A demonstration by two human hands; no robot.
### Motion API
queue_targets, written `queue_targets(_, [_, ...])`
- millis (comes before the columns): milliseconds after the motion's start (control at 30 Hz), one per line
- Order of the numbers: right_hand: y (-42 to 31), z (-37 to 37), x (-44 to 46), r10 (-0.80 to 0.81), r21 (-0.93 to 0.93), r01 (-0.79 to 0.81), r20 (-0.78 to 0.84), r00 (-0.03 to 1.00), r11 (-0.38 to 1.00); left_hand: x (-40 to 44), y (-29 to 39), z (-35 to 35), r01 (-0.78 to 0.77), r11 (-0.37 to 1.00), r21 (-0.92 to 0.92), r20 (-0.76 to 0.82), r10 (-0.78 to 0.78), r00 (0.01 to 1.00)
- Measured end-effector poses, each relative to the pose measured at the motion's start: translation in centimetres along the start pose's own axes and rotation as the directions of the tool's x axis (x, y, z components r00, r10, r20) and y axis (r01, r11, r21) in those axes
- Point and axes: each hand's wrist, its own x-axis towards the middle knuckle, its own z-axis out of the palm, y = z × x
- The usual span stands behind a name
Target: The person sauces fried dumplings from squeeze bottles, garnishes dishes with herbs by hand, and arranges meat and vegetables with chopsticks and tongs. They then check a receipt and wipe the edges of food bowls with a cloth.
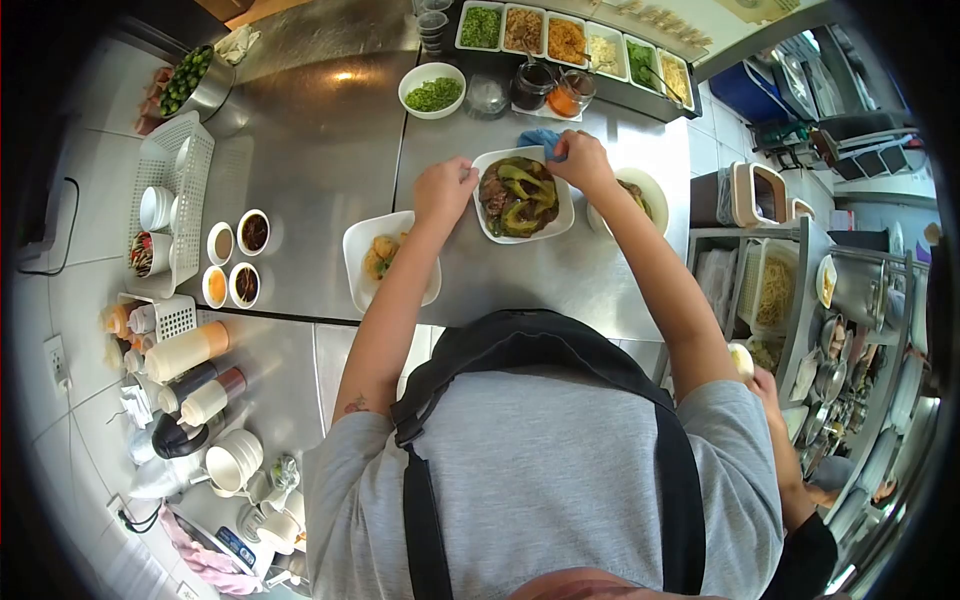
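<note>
On the steel counter, a white square bowl (521, 196) of dark meat and green vegetables sits between my hands. My left hand (447, 190) is closed at the bowl's left rim; whether its fingers hold anything is too small to tell. My right hand (580, 160) pinches a blue cloth (541, 141) at the bowl's upper right corner. A white dish of browned food (380, 257) lies partly behind my left forearm. Under my right forearm, a round white bowl (655, 200) is partly hidden.
Behind stand a bowl of chopped greens (433, 92), jars of sauce (570, 92) and a row of topping trays (565, 41). Small sauce cups (254, 231) and a white basket (190, 230) are at the left. A co-worker's hand (765, 387) shows at the right.
</note>
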Motion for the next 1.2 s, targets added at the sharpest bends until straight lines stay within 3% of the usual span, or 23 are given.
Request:
queue_targets(133, [0.2, -2.3, -0.5, 0.092, 0.077, -0.118, 0.287, 0.954, 0.99, -1.2, 0.1, -1.5, 0.1, 0.995, 0.0, 0.025, -0.1, 0.995])
queue_targets(267, [0.5, -4.0, 0.5, 0.155, 0.393, -0.222, 0.196, 0.968, 0.892, -2.0, -0.9, -4.7, 0.211, 0.978, -0.007, 0.178, -0.206, 0.962])
queue_targets(367, [-1.0, -3.9, 1.4, 0.103, 0.348, -0.157, 0.169, 0.98, 0.924, -1.4, -1.8, -6.9, 0.148, 0.983, 0.107, 0.29, -0.173, 0.941])
queue_targets(400, [-0.2, -2.1, 2.1, 0.007, 0.373, -0.05, 0.116, 0.993, 0.926, -1.1, -1.8, -7.0, 0.143, 0.982, 0.12, 0.268, -0.171, 0.948])
queue_targets(500, [-1.8, -0.1, 3.0, -0.088, 0.291, 0.045, 0.135, 0.987, 0.956, 0.4, -0.4, -5.3, -0.086, 0.974, 0.211, -0.065, 0.102, 0.993])
queue_targets(533, [-1.9, 1.0, 3.5, -0.16, 0.245, 0.136, 0.08, 0.984, 0.96, 1.5, -0.1, -4.1, -0.145, 0.969, 0.201, -0.066, 0.161, 0.985])
queue_targets(667, [-3.5, 2.5, 4.6, -0.184, 0.196, 0.152, 0.153, 0.971, 0.969, 4.6, 0.8, -1.6, -0.321, 0.941, 0.109, 0.09, 0.313, 0.946])
queue_targets(733, [-4.0, 2.1, 4.2, -0.12, 0.14, 0.093, 0.202, 0.972, 0.986, 4.7, 0.9, -2.5, -0.291, 0.95, 0.113, 0.142, 0.274, 0.951])
queue_targets(867, [-3.3, 1.6, 1.3, -0.24, -0.086, 0.257, 0.171, 0.956, 0.963, 3.5, -0.9, -3.3, -0.252, 0.963, 0.093, 0.112, 0.241, 0.964])
queue_targets(933, [-2.6, 1.5, -0.2, -0.177, -0.308, 0.257, 0.263, 0.948, 0.916, 2.2, -1.4, -3.4, -0.086, 0.996, 0.039, 0.119, 0.081, 0.99])
queue_targets(967, [-3.1, 0.1, -1.7, -0.271, -0.386, 0.387, 0.321, 0.907, 0.838, 2.4, -3.3, -2.3, -0.071, 0.997, 0.024, 0.136, 0.067, 0.989])
queue_targets(1000, [-0.2, 2.4, -0.7, -0.066, -0.332, 0.323, 0.6, 0.797, 0.886, 1.8, -3.3, -3.2, -0.076, 0.992, 0.104, 0.084, 0.067, 0.994])
queue_targets(1033, [-1.1, 0.5, -1.6, -0.017, -0.251, 0.201, 0.586, 0.81, 0.947, 2.0, -3.9, -3.8, -0.045, 0.993, 0.108, 0.114, 0.033, 0.993])
queue_targets(1067, [-2.0, -0.2, -3.2, -0.074, -0.119, 0.133, 0.406, 0.911, 0.984, 2.1, -4.4, -4.1, -0.044, 0.993, 0.107, 0.082, 0.035, 0.996])
queue_targets(1100, [-2.8, -0.2, -4.8, -0.144, 0.005, 0.144, 0.119, 0.982, 0.99, 1.9, -5.3, -4.1, -0.133, 0.991, 0.023, -0.02, 0.133, 0.991])
queue_targets(1133, [-3.2, 0.8, -5.4, -0.246, -0.093, 0.243, -0.023, 0.969, 0.965, 2.7, -5.7, -4.2, -0.031, 0.999, 0.031, 0.1, 0.027, 0.995])
queue_targets(1200, [-3.3, 4.1, -6.8, -0.215, -0.207, 0.196, -0.078, 0.973, 0.959, 3.5, -7.3, -3.0, -0.183, 0.982, 0.052, 0.034, 0.182, 0.983])
